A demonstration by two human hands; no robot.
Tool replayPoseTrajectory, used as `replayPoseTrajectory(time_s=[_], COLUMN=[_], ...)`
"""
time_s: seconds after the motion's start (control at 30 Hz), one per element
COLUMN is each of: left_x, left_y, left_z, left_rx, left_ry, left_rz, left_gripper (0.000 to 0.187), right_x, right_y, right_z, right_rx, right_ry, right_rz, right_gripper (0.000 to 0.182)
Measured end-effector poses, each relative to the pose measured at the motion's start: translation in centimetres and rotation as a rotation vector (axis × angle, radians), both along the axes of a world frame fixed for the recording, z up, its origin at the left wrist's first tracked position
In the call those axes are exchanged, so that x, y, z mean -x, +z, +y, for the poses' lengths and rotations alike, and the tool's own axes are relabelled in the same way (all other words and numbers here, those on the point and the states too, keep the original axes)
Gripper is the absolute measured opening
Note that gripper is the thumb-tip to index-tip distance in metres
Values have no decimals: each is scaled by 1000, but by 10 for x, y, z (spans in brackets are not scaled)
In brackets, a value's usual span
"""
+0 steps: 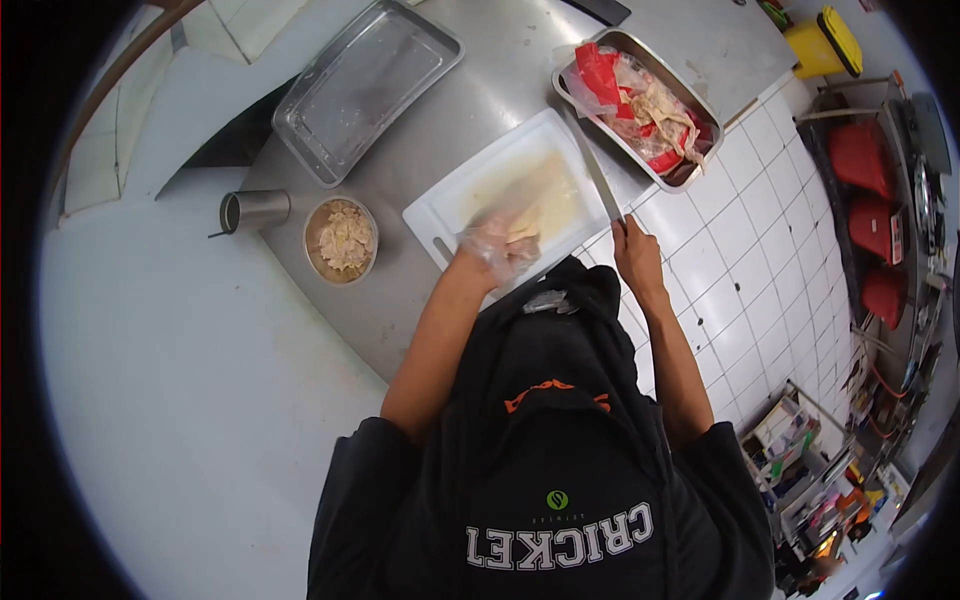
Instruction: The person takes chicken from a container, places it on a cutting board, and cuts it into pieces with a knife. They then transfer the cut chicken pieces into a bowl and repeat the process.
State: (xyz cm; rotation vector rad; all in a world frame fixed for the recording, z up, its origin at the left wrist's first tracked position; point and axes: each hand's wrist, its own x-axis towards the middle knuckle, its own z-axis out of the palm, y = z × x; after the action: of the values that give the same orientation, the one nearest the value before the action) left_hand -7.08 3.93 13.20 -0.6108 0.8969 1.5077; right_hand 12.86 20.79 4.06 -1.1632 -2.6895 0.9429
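My left hand (497, 248), in a clear plastic glove, is over a piece of raw, pale meat (525, 230) that looks like chicken, on a white cutting board (440, 205). Its fingers are smeared by motion, so their grip does not show. Off the board's right edge, my right hand (637, 255) is wrapped round the dark handle of a long kitchen knife (598, 180). The blade points away from me, alongside the board. Wet, yellowish residue covers the board's middle.
Right of the board, a deep metal tray (610, 138) holds raw chicken with red and clear plastic bags. To the left are a metal bowl (312, 262) of cut meat, a metal cup (264, 208) and a shallow metal tray (365, 90). All rest on a steel table (470, 110).
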Motion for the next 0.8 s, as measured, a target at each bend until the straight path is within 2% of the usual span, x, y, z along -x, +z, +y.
replayPoseTrajectory(time_s=[0.1,0.17,0.23,0.3,0.37,0.47,0.57,0.7,0.8], left_x=[-11,-24,-39,-44,-47,-40,-34,-36,-47], left_y=[-43,-120,-218,-231,-187,-159,-121,-130,-143], left_z=[17,14,3,-4,-14,-23,-15,-13,-17], left_rx=[-15,84,422,587,592,632,697,610,496], left_ry=[-63,-105,-482,-639,-574,-807,-939,-968,-1000], left_rz=[86,205,1089,1470,1335,1284,1233,1268,1305], left_gripper=[24,27,29,31,33,41,50,47,41], right_x=[1,-2,-7,-18,-30,-29,-28,-47,-30], right_y=[31,32,23,1,-14,-4,16,23,-10], right_z=[-2,-13,-27,-41,-53,-57,-62,-69,-75], right_rx=[77,114,164,92,48,3,96,69,50], right_ry=[-54,-46,-8,105,135,128,89,204,216], right_rz=[55,68,49,-82,-150,-172,-146,-232,-244], right_gripper=[23,23,24,24,25,24,23,22,23])
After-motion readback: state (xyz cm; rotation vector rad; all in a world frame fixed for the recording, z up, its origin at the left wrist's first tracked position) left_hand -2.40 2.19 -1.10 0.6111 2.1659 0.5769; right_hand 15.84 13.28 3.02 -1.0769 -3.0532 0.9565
